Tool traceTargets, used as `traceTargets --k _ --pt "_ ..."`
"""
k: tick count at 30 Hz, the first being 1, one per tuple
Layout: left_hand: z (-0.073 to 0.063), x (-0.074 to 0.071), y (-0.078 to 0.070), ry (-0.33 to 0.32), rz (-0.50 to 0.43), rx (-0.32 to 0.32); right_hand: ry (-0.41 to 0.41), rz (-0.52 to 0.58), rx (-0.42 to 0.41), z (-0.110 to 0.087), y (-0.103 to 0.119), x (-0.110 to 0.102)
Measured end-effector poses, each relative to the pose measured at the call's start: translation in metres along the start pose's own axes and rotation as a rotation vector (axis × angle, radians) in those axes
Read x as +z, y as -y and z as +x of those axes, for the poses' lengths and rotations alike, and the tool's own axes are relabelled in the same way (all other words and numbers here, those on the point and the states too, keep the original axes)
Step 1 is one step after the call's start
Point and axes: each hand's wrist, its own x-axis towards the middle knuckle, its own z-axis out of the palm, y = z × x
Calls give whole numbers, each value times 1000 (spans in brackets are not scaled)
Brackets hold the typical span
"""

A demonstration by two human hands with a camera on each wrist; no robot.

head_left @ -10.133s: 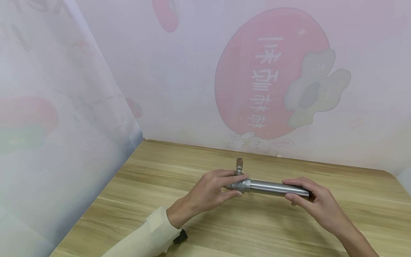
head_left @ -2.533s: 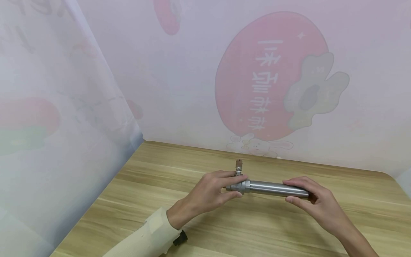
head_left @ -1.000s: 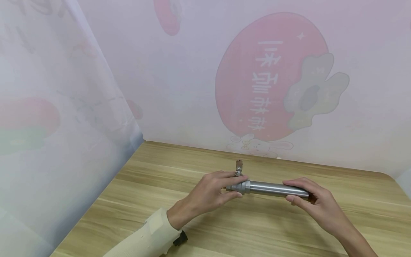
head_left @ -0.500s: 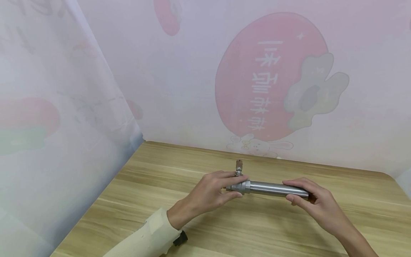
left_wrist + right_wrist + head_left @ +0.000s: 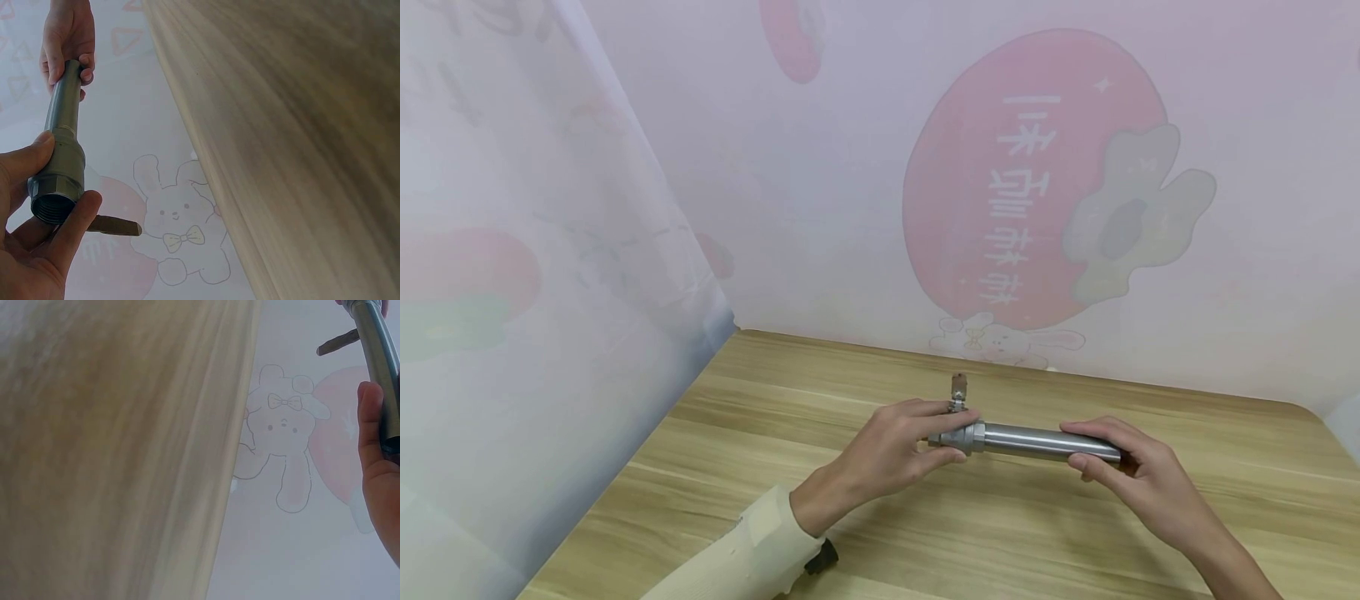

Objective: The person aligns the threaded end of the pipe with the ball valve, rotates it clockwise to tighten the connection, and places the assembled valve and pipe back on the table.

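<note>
A metal ball valve (image 5: pixel 955 437) with a short brownish lever (image 5: pixel 959 387) is joined to a smooth steel pipe (image 5: pixel 1026 440). My left hand (image 5: pixel 880 446) grips the valve body between thumb and fingers, the lever standing out on the far side. Around the pipe's right end, my right hand (image 5: pixel 1150 475) curls its thumb and fingers. Held level, the assembly appears to be above the table. In the left wrist view the valve's open threaded end (image 5: pixel 53 209) faces the camera. The right wrist view catches the pipe (image 5: pixel 378 356) at its right edge.
Beneath the hands lies a wood-grain table (image 5: pixel 737 400), its back edge against a printed curtain (image 5: pixel 820 208). Another curtain (image 5: pixel 550 292) hangs along the left side. A small black object (image 5: pixel 822 556) sits by the left sleeve (image 5: pixel 752 542).
</note>
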Motion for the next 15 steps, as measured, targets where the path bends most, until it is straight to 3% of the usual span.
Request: traceTargets --k 15 --pt "0 0 -1 2 9 0 4 9 -4 -1 -2 1"
